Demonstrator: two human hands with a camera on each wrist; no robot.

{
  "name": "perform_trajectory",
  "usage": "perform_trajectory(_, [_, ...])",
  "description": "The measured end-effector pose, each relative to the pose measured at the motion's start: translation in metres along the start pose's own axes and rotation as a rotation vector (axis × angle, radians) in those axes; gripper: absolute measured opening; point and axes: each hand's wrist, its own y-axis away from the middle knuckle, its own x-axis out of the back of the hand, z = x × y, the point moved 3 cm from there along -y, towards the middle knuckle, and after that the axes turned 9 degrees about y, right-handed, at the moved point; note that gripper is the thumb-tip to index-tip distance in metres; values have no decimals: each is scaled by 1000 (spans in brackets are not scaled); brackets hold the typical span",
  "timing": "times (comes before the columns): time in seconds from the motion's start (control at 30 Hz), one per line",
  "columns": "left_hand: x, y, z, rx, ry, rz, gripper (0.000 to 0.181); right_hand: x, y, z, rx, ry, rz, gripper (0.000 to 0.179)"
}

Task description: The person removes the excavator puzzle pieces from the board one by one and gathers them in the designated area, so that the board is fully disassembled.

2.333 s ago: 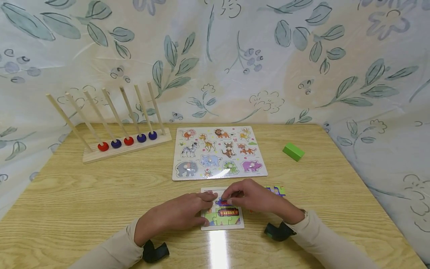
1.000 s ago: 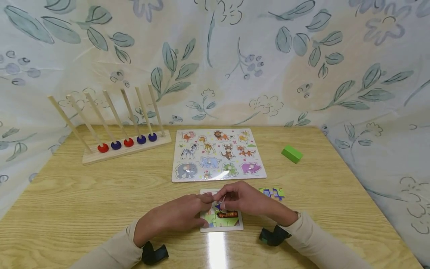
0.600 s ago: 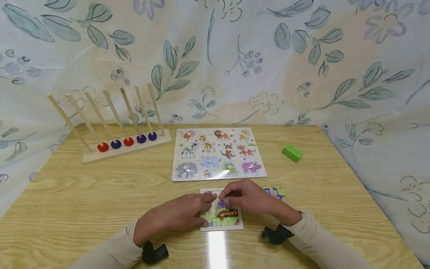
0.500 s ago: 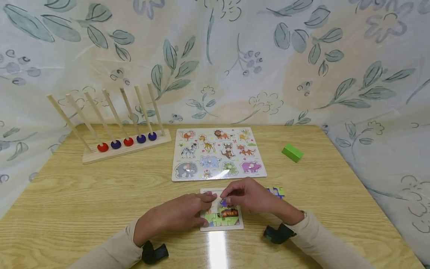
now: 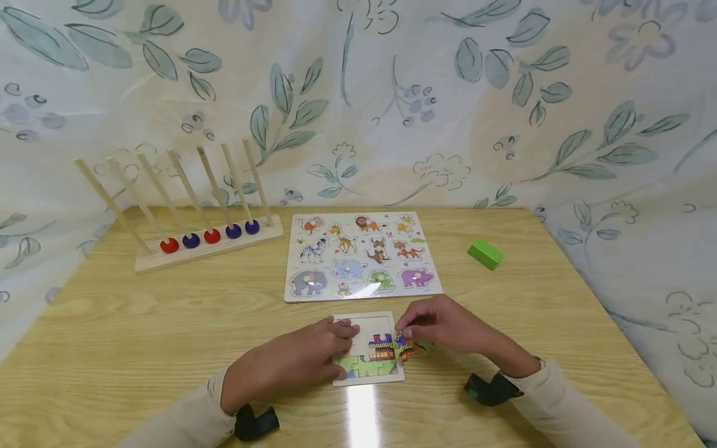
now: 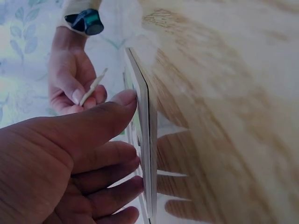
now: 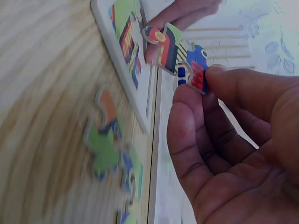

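My left hand (image 5: 302, 351) rests on the left side of a small wooden puzzle tray (image 5: 398, 376), its thumb and fingertips touching the face in the left wrist view. Joined jigsaw pieces (image 5: 364, 367) with green ground and an orange track fill the tray's lower part; the upper part is bare wood. Between thumb and fingers, my right hand (image 5: 448, 325) pinches a jigsaw piece (image 7: 180, 53) in blue, red and green. That piece is raised and tilted by the tray's right edge. Below it in the right wrist view lie several loose jigsaw pieces (image 7: 105, 151), partly hidden from the head view.
An animal peg puzzle board (image 5: 358, 255) lies just behind the tray. At the back left stands a wooden rack (image 5: 213, 246) with upright pegs and red and blue beads. A green block (image 5: 486, 254) sits at the right. Patterned cloth (image 5: 358, 106) hangs behind the table.
My right hand has moved right, from above the tray to its right edge, carrying the pinched jigsaw piece. My left hand has stayed on the tray.
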Motion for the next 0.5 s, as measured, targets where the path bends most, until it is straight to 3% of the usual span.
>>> perform_trajectory(0.13, [0,-2,0,-41,29,-13,44,8,9,8,22,15,22,13])
perform_trajectory(0.27, [-2,-5,-1,-43,92,-74,51,16,17,14,32,27,46,12])
perform_trajectory(0.5, [-2,-5,-3,-32,89,-147,56,24,31,23,-39,56,29,12])
